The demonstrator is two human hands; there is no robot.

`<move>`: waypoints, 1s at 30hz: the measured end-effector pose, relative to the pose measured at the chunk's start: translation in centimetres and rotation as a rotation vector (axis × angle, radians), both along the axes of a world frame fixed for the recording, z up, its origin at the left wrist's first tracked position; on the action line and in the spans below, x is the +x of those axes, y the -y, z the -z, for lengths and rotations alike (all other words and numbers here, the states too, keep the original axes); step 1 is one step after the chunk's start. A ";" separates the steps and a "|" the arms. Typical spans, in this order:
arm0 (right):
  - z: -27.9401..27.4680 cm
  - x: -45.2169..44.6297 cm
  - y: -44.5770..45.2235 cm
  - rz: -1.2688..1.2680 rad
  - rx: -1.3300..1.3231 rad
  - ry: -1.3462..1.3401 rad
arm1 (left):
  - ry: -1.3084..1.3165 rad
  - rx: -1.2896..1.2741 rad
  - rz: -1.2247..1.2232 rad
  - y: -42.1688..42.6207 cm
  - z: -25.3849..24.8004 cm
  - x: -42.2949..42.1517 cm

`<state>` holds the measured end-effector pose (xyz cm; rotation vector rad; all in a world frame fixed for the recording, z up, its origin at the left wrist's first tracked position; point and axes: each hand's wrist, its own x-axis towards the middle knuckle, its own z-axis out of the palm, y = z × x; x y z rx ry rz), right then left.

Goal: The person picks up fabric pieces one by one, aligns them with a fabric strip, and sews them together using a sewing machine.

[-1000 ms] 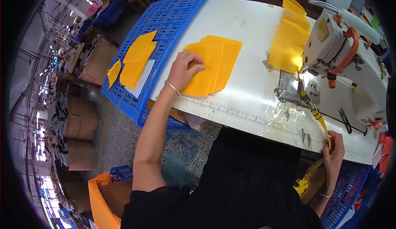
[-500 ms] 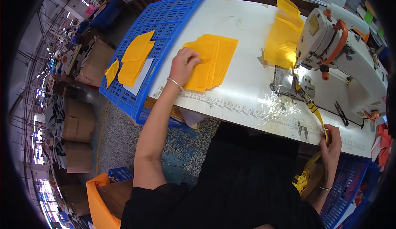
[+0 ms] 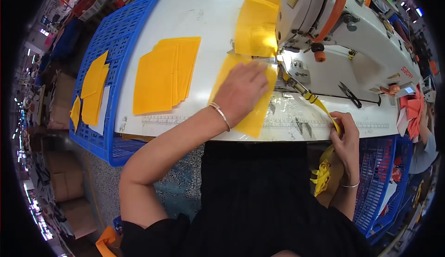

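Note:
My left hand [image 3: 243, 90] lies over a single yellow piece [image 3: 254, 120] in front of the sewing machine [image 3: 320, 11], its fingers stretched out and somewhat blurred. Another yellow piece [image 3: 257, 25] lies just behind it, with its right edge by the needle area. My right hand [image 3: 345, 134] pinches a yellow strap [image 3: 327, 111] at the table's front edge. The strap runs up through a metal guide [image 3: 296, 84] beside the needle area. To the left, a fanned stack of yellow pieces [image 3: 162, 76] rests on the white table [image 3: 208, 16].
A blue crate [image 3: 125, 39] holding more yellow pieces [image 3: 95, 90] stands at the left. Black scissors [image 3: 351, 95] lie right of the guide. Blue baskets [image 3: 378, 178] are at the lower right, below red fabric [image 3: 412, 106]. Part of another person [image 3: 424, 150] shows at far right.
My left hand has moved right from the stack to the machine, with a yellow piece now under it. My right hand still holds the strap. The view has shifted rightward.

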<state>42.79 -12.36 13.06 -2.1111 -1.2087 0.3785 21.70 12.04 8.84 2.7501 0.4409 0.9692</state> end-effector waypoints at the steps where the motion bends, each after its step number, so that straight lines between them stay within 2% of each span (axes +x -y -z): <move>1: 0.0 0.1 0.0 -0.005 0.007 -0.003 | -0.238 -0.046 -0.007 0.0 1.1 0.2; 7: -0.1 0.0 -0.1 -0.010 0.006 -0.002 | -0.364 0.029 0.062 -1.2 -1.1 0.1; 11: -0.2 0.0 -0.2 -0.017 0.017 0.015 | -0.578 0.026 0.065 -1.3 -2.6 1.0; 17: -0.1 0.2 -0.2 -0.018 0.012 0.008 | -0.371 0.168 0.123 -3.0 -0.9 1.6; 22: -0.2 0.2 -0.2 -0.019 0.006 0.002 | -0.517 0.006 0.144 -3.4 -1.7 2.3; 26: -0.1 0.2 -0.2 -0.023 0.008 0.011 | -0.290 0.002 0.121 -3.0 -0.3 2.2; 30: -0.3 0.1 -0.1 -0.003 -0.004 -0.009 | -0.315 -0.039 0.105 -2.4 -0.7 2.6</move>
